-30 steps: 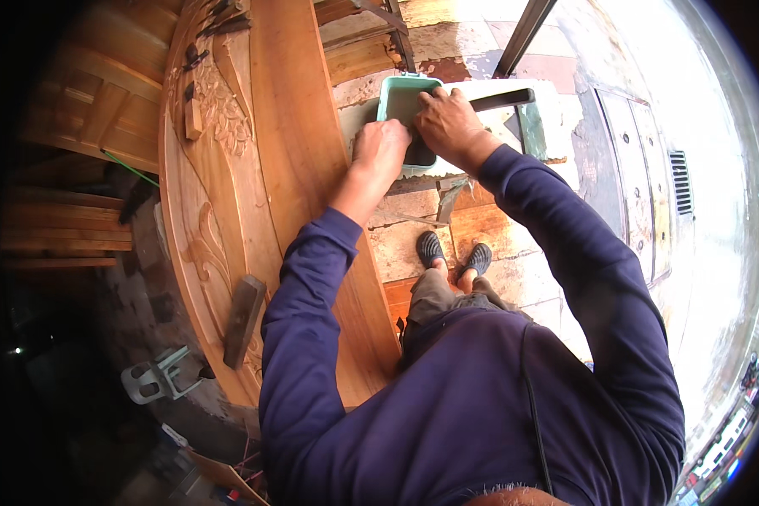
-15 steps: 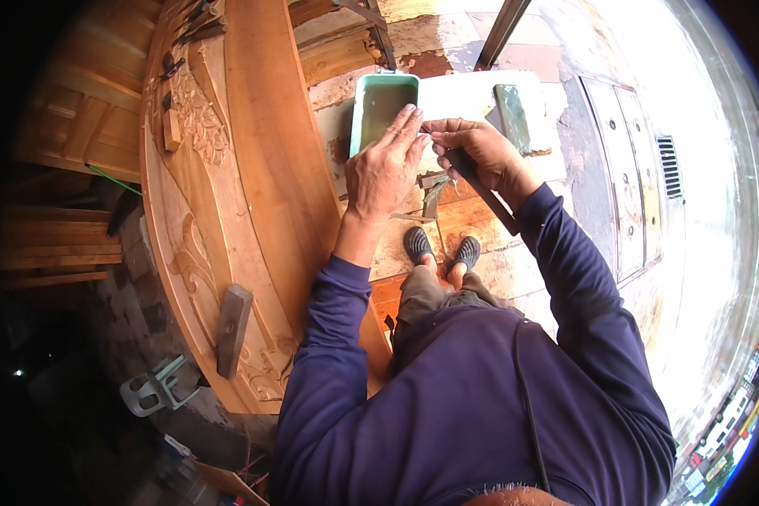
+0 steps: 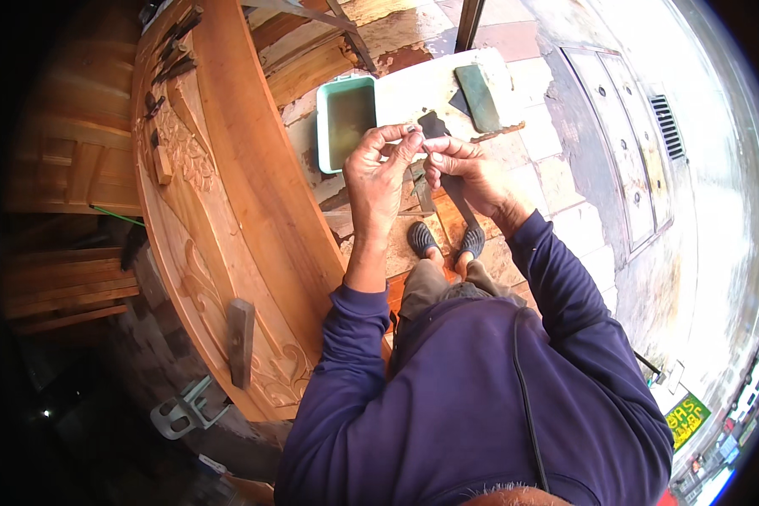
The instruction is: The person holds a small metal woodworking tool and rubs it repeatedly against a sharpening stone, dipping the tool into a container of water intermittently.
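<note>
My left hand (image 3: 379,173) is closed in a pinch, thumb against fingertips. The small item at its tips is too little to make out. My right hand (image 3: 478,179) meets it fingertip to fingertip, its fingers closed too. Out of its grip a dark flat strip (image 3: 458,198) slants down toward my feet. A dark patch (image 3: 433,125) shows just beyond the fingertips; whether it belongs to the strip I cannot tell. Past my hands lie a pale green basin (image 3: 321,139) of murky water and a white board (image 3: 401,93) bearing a grey-green sharpening stone (image 3: 478,99).
Along my left runs a long carved wooden panel (image 3: 261,169), with a wooden block (image 3: 240,341), carving tools (image 3: 177,55) and a small wood-handled tool (image 3: 162,160) on it. A pale plastic chair (image 3: 177,417) stands at the lower left. My sandalled feet (image 3: 422,240) rest on the patchwork floor.
My left hand has turned from flat, extended fingers to a pinch. The dark strip now hangs more steeply beneath my right hand. The view has shifted, moving the basin and board leftward.
</note>
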Demonstrator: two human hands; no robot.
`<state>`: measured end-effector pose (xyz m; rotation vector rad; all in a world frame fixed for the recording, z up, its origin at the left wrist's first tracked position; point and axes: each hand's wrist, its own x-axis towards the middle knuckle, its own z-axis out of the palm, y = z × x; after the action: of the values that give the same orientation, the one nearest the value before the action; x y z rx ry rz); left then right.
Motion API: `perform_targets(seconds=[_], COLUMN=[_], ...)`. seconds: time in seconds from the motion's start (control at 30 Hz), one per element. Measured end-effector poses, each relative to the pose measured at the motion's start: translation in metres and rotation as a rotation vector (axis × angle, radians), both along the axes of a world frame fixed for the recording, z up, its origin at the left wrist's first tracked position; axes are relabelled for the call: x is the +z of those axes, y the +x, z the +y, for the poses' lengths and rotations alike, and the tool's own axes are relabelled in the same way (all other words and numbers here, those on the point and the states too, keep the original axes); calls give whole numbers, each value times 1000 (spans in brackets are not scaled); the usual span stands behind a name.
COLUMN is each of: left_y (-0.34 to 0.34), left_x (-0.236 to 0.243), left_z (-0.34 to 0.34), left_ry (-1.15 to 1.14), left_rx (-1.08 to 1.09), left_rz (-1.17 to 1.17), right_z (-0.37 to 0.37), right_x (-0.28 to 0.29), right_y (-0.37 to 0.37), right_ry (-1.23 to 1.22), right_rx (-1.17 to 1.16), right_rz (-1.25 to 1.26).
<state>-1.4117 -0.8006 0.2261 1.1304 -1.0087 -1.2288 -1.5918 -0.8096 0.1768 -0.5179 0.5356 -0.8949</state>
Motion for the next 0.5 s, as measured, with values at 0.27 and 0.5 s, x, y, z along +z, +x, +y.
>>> perform_targets(seconds=[0.27, 0.5], left_y=[-19, -31], left_x=[7, 5], left_z=[5, 6], left_ry=[-15, -21], left_rx=[-25, -23], left_rz=[14, -54], right_z=[15, 23], right_x=[-3, -8], right_y=[-24, -34], right_ry=[-32, -13], right_rx=[-20, -60], right_rz=[-53, 22])
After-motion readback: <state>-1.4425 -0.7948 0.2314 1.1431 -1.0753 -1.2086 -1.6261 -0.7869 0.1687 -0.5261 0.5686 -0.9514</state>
